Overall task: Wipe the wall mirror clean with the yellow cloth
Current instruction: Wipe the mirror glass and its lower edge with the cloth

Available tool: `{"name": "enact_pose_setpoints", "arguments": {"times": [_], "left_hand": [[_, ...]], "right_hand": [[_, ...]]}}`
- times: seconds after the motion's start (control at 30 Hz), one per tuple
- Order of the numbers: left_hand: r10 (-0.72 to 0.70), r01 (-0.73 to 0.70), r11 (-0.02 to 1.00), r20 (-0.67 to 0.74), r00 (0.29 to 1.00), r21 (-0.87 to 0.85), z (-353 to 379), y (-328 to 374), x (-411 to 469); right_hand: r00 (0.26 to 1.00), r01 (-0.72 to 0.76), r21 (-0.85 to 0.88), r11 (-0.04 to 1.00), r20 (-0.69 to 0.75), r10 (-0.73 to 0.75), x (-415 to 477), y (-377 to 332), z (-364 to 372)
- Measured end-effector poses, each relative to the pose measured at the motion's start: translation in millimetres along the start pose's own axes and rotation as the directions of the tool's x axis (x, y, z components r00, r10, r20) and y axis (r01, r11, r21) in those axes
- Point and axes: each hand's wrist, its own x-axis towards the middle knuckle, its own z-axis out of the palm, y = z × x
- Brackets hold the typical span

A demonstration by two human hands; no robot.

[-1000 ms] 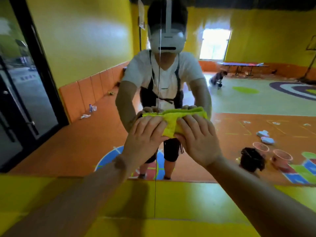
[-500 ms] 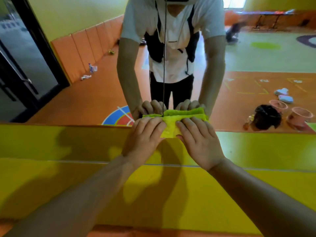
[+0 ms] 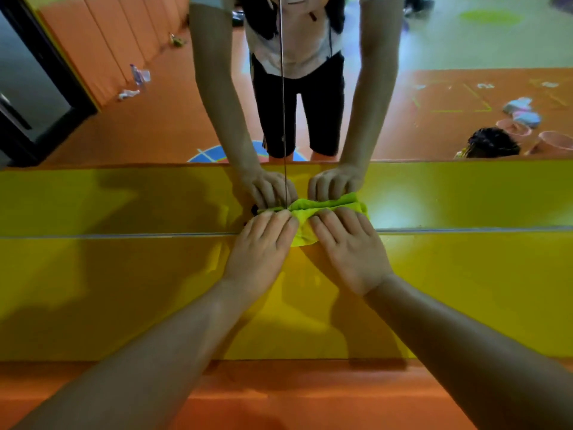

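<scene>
The wall mirror (image 3: 124, 193) fills the upper part of the head view, and its bottom edge runs across at mid-height. A bunched yellow cloth (image 3: 305, 226) lies flat against the glass right at that bottom edge. My left hand (image 3: 263, 246) and my right hand (image 3: 348, 246) press on it side by side with straight fingers, covering most of it. A thin vertical seam (image 3: 282, 88) splits the mirror just above my left hand. The glass reflects both arms and the cloth.
Below the mirror is a yellow wall panel (image 3: 108, 290), then the orange floor (image 3: 279, 395). The reflection shows an orange padded wall (image 3: 124, 38), a dark door (image 3: 28, 97), bottles on the floor (image 3: 139, 76) and pink buckets (image 3: 552, 144) at the right.
Both hands have slid the cloth down the mirror from mid-height to its bottom edge. My view has tilted down with them.
</scene>
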Motion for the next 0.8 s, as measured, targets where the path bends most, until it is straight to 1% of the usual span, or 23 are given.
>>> {"name": "enact_pose_setpoints", "arguments": {"times": [0.13, 0.23, 0.43, 0.53, 0.67, 0.8], "left_hand": [[-0.02, 0.019, 0.999, 0.042, 0.999, 0.026, 0, 2, 6], [-0.047, 0.047, 0.998, 0.005, 0.999, 0.051, 3, 13, 8], [-0.024, 0.031, 0.997, -0.095, 0.995, 0.07, 13, 59, 37], [-0.046, 0.053, 0.993, -0.068, 0.997, 0.109, 12, 65, 45], [-0.048, 0.05, 0.992, -0.024, 0.999, 0.115, -12, 63, 61], [-0.023, 0.029, 0.994, -0.055, 0.998, 0.105, -61, 57, 97]], "right_hand": [[0.998, 0.057, -0.023, 0.998, -0.012, -0.058, 3, 7, 0], [0.999, 0.037, -0.008, 0.999, 0.01, -0.037, -2, 12, -2], [0.998, -0.015, 0.013, 1.0, 0.054, 0.014, -29, 53, -15], [0.997, 0.007, 0.022, 1.0, 0.075, -0.009, -23, 60, -22], [0.999, 0.015, 0.023, 1.0, 0.048, -0.016, 0, 73, -45], [0.998, 0.06, 0.016, 0.998, 0.018, -0.06, 38, 101, -89]]}}
